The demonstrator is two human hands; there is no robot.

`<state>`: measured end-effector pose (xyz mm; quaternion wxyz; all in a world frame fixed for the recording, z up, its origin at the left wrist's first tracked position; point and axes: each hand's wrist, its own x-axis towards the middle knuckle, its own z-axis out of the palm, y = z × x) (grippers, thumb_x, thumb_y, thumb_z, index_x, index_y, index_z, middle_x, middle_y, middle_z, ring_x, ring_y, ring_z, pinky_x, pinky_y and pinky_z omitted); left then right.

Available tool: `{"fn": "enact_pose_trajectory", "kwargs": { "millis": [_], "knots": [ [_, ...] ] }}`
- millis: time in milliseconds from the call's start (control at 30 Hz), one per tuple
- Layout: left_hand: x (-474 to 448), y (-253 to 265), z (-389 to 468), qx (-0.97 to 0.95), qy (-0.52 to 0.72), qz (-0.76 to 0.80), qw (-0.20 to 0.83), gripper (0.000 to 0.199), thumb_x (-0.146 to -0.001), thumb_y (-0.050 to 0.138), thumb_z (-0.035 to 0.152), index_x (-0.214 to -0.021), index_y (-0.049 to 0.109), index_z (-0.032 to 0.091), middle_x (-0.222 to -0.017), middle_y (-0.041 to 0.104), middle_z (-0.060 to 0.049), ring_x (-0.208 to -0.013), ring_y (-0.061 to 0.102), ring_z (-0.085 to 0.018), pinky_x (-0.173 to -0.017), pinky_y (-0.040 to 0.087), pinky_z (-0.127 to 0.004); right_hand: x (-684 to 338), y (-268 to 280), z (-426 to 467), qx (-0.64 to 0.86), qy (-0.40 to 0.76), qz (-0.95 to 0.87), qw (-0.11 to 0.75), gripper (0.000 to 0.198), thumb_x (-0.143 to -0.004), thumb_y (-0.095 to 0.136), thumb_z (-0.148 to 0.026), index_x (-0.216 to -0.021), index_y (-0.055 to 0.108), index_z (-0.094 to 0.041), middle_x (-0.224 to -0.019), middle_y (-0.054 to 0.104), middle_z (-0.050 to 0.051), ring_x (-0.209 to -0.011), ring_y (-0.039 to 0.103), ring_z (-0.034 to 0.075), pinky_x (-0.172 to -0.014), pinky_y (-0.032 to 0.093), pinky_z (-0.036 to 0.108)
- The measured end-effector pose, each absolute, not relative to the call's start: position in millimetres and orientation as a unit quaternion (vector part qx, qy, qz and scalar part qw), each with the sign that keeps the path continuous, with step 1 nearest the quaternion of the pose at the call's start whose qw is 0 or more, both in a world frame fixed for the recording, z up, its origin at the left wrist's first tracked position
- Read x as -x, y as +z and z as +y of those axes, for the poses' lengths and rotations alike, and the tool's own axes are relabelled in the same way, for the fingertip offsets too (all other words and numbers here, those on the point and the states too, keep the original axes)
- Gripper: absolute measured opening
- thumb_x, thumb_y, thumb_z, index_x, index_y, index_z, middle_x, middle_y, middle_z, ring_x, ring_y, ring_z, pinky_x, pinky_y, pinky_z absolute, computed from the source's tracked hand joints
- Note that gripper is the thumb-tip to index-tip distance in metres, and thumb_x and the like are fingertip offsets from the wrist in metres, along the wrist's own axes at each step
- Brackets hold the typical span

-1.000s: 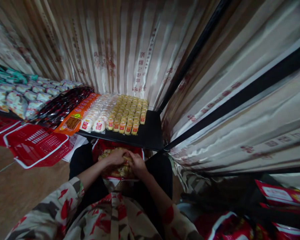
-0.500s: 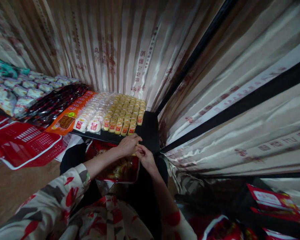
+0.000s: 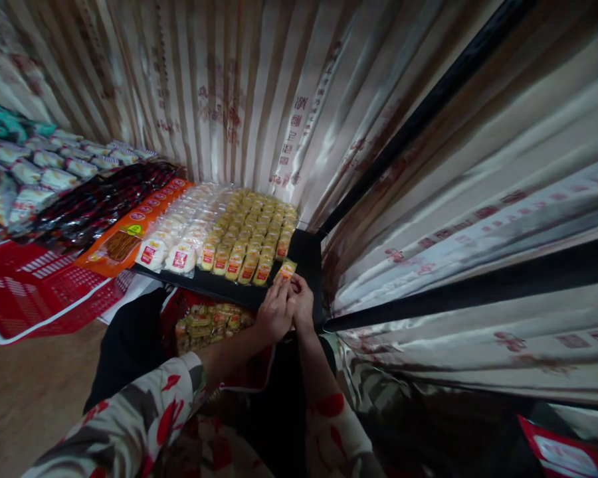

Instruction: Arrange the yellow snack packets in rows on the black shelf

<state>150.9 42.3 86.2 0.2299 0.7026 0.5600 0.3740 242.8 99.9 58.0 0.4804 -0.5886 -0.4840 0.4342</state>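
A small yellow wrapped snack with a red-and-orange label [image 3: 286,269] is pinched over the shelf's front edge. My left hand [image 3: 275,312] grips it with closed fingers, and my right hand [image 3: 303,302] presses its fingertips against its lower right side. Just beyond my hands, rows of matching yellow snack packets [image 3: 249,232] stand upright on the black shelf [image 3: 306,255]. On my lap, a red basket or bag [image 3: 167,318] holds more yellow packets [image 3: 206,325], partly hidden under my left forearm.
Left of the rows lie white round packaged snacks [image 3: 182,257], an orange snack bag [image 3: 122,245], dark shiny packets [image 3: 99,206] and white packets [image 3: 54,159]. A red plastic basket [image 3: 34,285] stands at lower left. A pleated curtain [image 3: 259,86] and black bars [image 3: 428,113] border the shelf.
Both hands have moved forward over the shelf's edge with the snack packet, which now shows plainly near the front right of the rows. The camera view has shifted slightly.
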Motion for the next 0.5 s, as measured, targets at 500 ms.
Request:
{"fn": "enact_pose_trajectory", "kwargs": {
  "millis": [500],
  "knots": [
    [-176,64,98,-0.583,0.413,0.608,0.346,0.054,-0.09,0.025,0.03,-0.138,0.029,0.004,-0.147,0.026,-0.018,-0.138,0.02,-0.021,-0.115,0.019,-0.041,-239,47,154,0.583,0.372,-0.555,0.462,0.034,-0.071,0.055,-0.036,-0.099,0.062,-0.018,-0.096,0.066,0.006,-0.085,0.061,0.018,-0.081,0.049,0.033]
  ]
}}
